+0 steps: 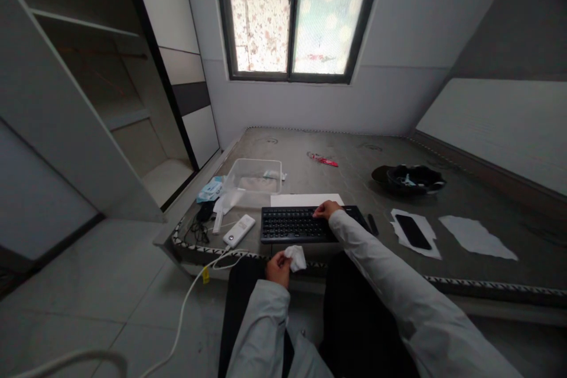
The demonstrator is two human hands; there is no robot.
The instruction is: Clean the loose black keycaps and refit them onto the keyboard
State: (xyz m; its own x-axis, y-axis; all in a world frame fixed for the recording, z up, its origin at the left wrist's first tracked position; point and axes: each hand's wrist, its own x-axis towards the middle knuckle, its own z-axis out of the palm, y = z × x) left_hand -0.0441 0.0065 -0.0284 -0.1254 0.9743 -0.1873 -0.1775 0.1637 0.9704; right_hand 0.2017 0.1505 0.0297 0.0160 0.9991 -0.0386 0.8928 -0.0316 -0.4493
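Observation:
A black keyboard (292, 225) lies on the grey mattress in front of my knees. My left hand (277, 270) is closed on a crumpled white tissue (296, 258), just off the mattress edge below the keyboard. Over the upper right keys is my right hand (328, 210), its fingers pinched together; whatever they hold, if anything, is too small to make out. Behind the keyboard lies a flat white sheet (305, 199), partly covered by it. A short dark stick-like item (372, 225) rests at the keyboard's right end.
A clear plastic bin (254, 180) and a blue-white packet (210, 189) stand at left. A white power strip (240, 231) trails its cable to the floor. Rightward are a phone (413, 231) on white paper, another paper (478, 237) and a black cap (410, 180).

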